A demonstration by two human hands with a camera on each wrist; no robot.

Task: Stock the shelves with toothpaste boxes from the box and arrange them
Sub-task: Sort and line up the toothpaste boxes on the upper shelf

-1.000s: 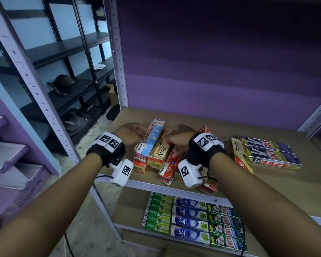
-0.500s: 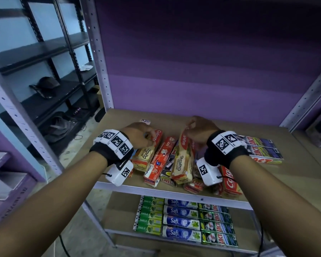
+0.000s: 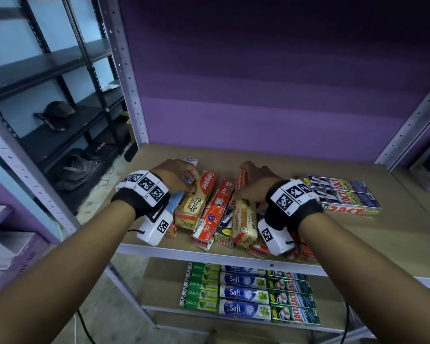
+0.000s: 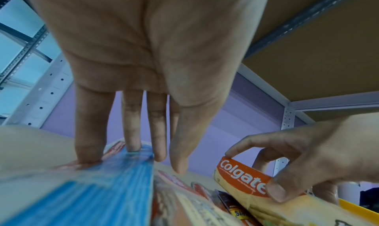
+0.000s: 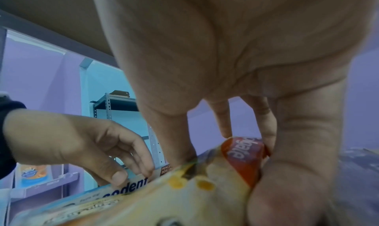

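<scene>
wooden shelf (image 3: pixel 333 234) — purple back wall (image 3: pixel 258 108), dark racks (image 3: pixel 60 95) left

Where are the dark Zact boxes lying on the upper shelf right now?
In the head view, the Zact boxes lie flat on the right side of the upper shelf, just beyond the right hand and apart from the jumbled pile.

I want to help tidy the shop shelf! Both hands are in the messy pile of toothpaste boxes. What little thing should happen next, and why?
Probably lift out the yellow Colgate box that the right hand pinches and lay it flat on the bare shelf behind. The pile lies crooked and overlapping, while the ZACT boxes already sit in a neat stack. The left hand holds a blue box.
</scene>
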